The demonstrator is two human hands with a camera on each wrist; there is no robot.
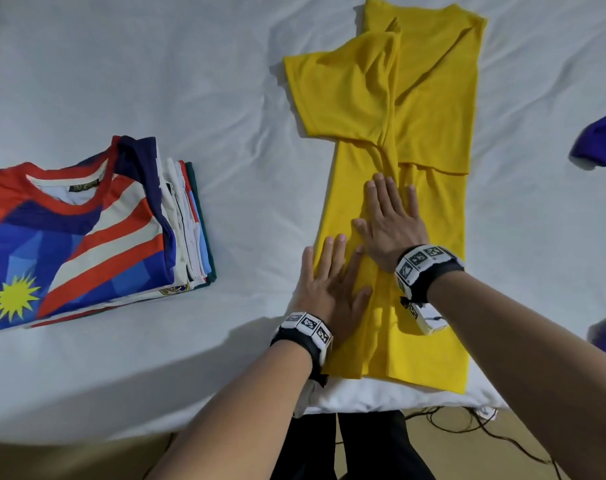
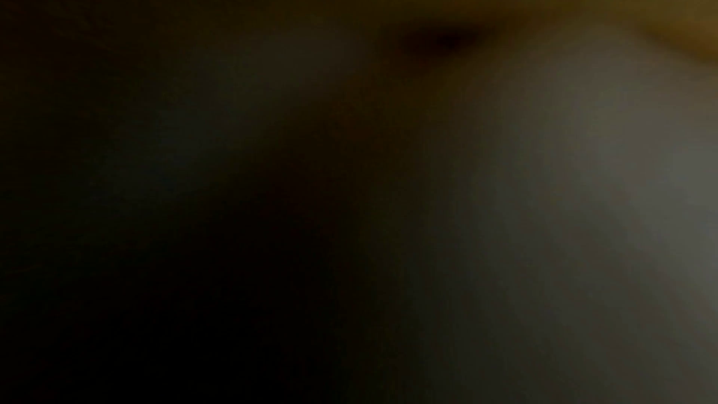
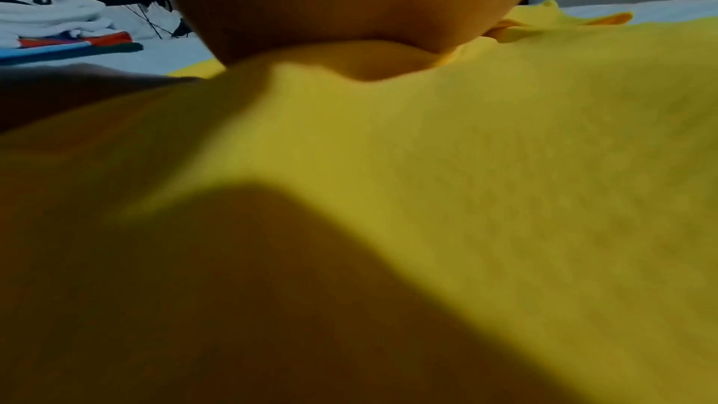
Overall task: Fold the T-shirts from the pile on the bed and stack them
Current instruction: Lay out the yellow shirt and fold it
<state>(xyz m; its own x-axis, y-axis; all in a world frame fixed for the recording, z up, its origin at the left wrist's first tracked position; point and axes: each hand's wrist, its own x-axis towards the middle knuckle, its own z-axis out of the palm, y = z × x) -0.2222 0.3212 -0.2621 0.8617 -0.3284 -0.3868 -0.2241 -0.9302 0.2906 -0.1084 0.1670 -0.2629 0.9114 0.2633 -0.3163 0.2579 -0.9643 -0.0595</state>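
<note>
White bed (image 1: 156,81): yellow tee (image 1: 429,109) half-folded lengthwise, both hands flat on it.

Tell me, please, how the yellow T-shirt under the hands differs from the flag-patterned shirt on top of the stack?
The yellow T-shirt is plain; the flag-patterned shirt has red, white and blue stripes with a yellow star. The yellow T-shirt lies long, sides folded in, one sleeve sticking out; the flag-patterned shirt is a finished compact fold. The yellow T-shirt lies on the bed; the other tops a stack. Both are short-sleeved.

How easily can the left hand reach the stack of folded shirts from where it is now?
Probably easily: the left hand lies flat on the yellow T-shirt, holding nothing, and only bare bed sheet separates it from the stack of folded shirts.
</note>
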